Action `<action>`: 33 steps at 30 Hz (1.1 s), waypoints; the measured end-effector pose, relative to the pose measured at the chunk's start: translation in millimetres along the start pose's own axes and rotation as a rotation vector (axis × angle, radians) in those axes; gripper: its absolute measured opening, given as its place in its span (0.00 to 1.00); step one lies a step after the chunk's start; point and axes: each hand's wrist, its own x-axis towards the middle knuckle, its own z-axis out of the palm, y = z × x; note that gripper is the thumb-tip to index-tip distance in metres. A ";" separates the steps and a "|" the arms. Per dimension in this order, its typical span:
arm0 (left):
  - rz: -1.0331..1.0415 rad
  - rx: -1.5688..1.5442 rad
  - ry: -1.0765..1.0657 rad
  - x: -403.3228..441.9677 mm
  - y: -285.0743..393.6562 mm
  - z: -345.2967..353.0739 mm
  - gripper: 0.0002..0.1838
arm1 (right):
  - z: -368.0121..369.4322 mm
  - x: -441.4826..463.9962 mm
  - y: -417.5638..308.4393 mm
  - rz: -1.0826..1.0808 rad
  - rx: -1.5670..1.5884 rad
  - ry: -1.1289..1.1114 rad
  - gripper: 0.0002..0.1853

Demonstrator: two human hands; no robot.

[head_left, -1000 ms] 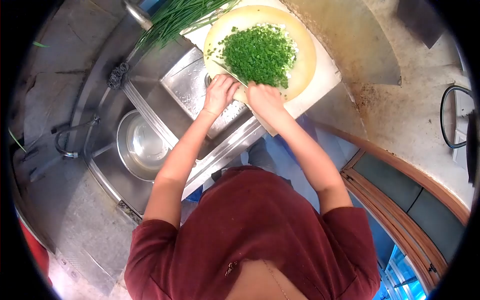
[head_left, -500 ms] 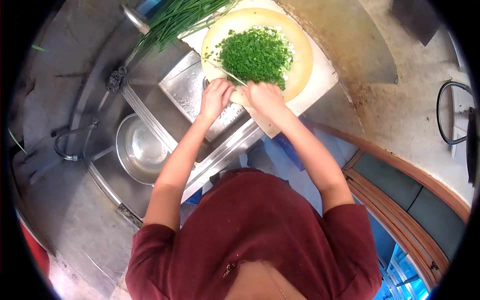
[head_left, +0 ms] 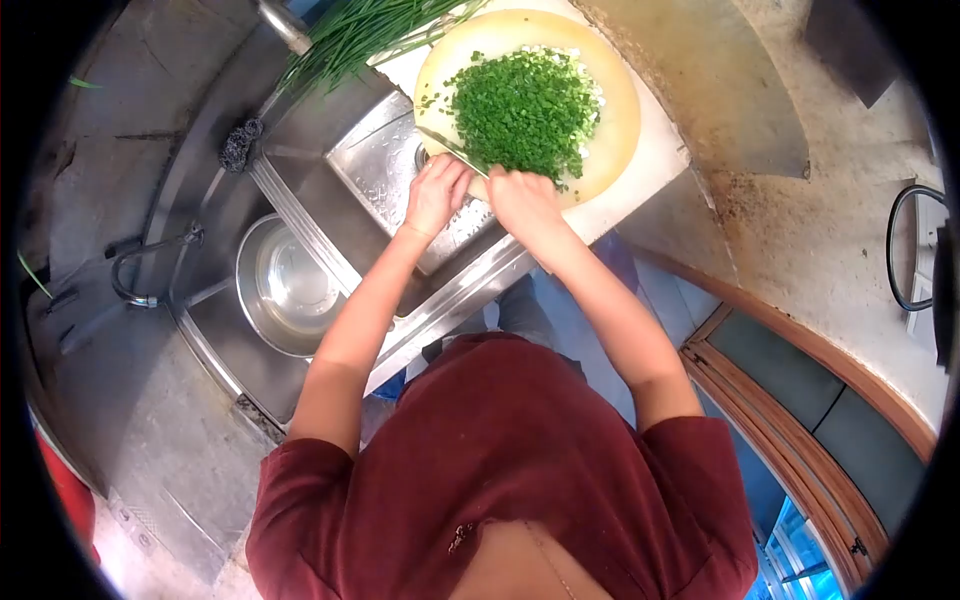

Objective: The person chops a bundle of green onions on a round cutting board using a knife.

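Observation:
My right hand [head_left: 522, 200] is closed around the handle of a knife [head_left: 453, 147], whose blade points to the upper left over the near edge of a round, yellowish cutting board [head_left: 618, 130]. A large heap of chopped green onions [head_left: 525, 110] covers the middle of the board, just beyond the blade. Close by the knife, my left hand [head_left: 437, 195] rests at the board's near left edge with its fingers curled together. Whatever lies under those fingers is hidden.
Long whole green onions [head_left: 375, 40] lie at the back, left of the board. Under and left of my arms is a steel sink [head_left: 310, 170], with a metal bowl [head_left: 290, 290] in one basin. A dark scrubber [head_left: 240, 145] sits on the sink's rim, near a curved tap [head_left: 130, 270].
The view has shifted slightly, so the board and sink appear displaced. More of the knife blade shows between the hands and the chopped heap. Both hands stay at the board's near edge.

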 end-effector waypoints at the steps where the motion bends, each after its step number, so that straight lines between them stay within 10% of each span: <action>1: 0.030 -0.031 0.005 1.6 1.5 -0.9 0.07 | -4.0 6.6 1.6 -0.013 0.015 -0.011 0.16; 33: 0.069 -0.100 0.001 6.9 3.0 -3.4 0.06 | -38.2 -6.3 5.1 0.007 -0.049 -0.015 0.09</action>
